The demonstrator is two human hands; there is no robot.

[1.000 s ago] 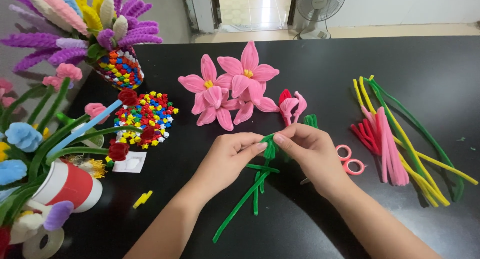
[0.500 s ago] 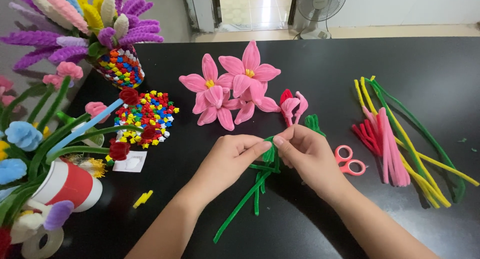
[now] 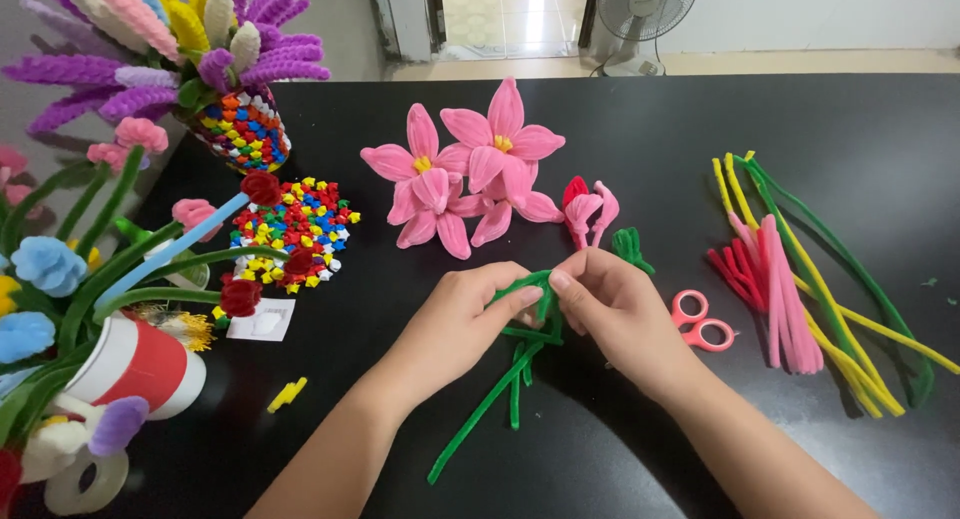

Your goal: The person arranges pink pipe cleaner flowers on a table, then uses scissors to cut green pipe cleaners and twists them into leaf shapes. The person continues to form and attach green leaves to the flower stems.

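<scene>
Our left hand (image 3: 465, 314) and right hand (image 3: 610, 304) still pinch the green pipe cleaners (image 3: 515, 354) mid-table, bundle now tighter; pink scissors (image 3: 700, 321) sit near our right hand, bare table (image 3: 600, 449) nearer us.

Bright, even daylight — sharp focus, soft shadows, slight edge distortion.

Green pipe cleaners (image 3: 500, 379) on black table (image 3: 640, 109). Pink flowers (image 3: 470, 174) with yellow centres. Pink scissors (image 3: 700, 322) right of them; beyond, pink, yellow, green stems (image 3: 800, 279). Multicoloured beads (image 3: 295, 224) left of flowers.
</scene>
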